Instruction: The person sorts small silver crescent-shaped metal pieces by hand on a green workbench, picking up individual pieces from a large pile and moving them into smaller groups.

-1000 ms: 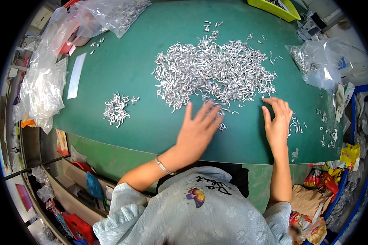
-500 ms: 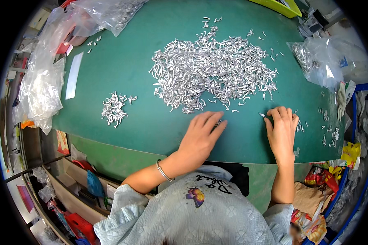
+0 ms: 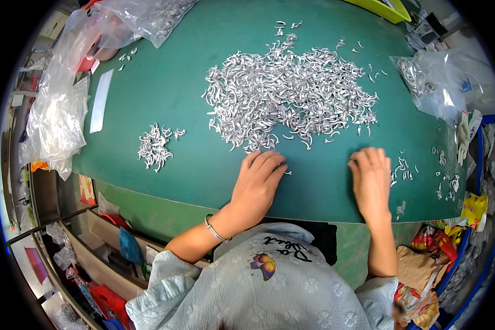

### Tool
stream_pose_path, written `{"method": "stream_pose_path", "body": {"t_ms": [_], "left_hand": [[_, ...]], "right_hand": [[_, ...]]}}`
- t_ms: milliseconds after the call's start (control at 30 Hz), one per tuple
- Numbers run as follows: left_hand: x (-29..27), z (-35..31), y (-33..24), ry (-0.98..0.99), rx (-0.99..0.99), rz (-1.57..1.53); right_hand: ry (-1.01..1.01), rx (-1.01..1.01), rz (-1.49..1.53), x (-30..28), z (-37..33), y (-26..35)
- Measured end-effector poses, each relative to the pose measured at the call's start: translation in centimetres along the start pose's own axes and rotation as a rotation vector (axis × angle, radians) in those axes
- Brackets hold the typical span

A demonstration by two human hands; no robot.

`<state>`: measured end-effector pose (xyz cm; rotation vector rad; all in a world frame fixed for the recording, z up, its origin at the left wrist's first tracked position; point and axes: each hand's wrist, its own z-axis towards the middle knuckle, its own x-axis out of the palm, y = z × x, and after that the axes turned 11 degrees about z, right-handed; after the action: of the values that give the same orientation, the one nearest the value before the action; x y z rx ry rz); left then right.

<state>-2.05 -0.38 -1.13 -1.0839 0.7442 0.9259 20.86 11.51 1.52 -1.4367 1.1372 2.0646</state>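
A wide heap of small curved silver metal pieces (image 3: 291,93) lies on the green tabletop (image 3: 203,176). At the heap's near edge my left hand (image 3: 257,181) rests palm down with its fingers bent and drawn together. One silver piece (image 3: 287,172) shows beside its thumb; whatever is under the fingers is hidden. My right hand (image 3: 372,181) is further right, its fingers curled, with a glint of a silver piece at the thumb and index tips. Several loose pieces (image 3: 404,169) lie just right of that hand. A smaller pile of pieces (image 3: 155,146) sits to the left.
Clear plastic bags (image 3: 55,121) cover the table's left edge, beside a pale strip (image 3: 100,102). Another bag of silver parts (image 3: 432,82) lies at the right. A yellow-green tray (image 3: 388,10) stands at the far edge. Drawers (image 3: 102,236) are below left.
My left hand has shifted left and its fingers have drawn closer together. My right hand has moved slightly left and lower, uncovering loose pieces on its right.
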Motion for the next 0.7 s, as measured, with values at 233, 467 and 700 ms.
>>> {"method": "stream_pose_path", "body": {"t_ms": [233, 467, 700], "left_hand": [[0.1, 0.9, -1.5, 0.018, 0.045, -0.027], [-0.3, 0.5, 0.5, -0.02, -0.028, 0.047], [1.0, 2.1, -1.2, 0.144, -0.031, 0.246]], "right_hand": [[-0.096, -0.215, 0.249, 2.9, 3.2, 3.9], [0.041, -0.18, 0.098, 2.0, 1.5, 3.2], [-0.142, -0.18, 0.252, 2.8, 4.0, 3.5]]}}
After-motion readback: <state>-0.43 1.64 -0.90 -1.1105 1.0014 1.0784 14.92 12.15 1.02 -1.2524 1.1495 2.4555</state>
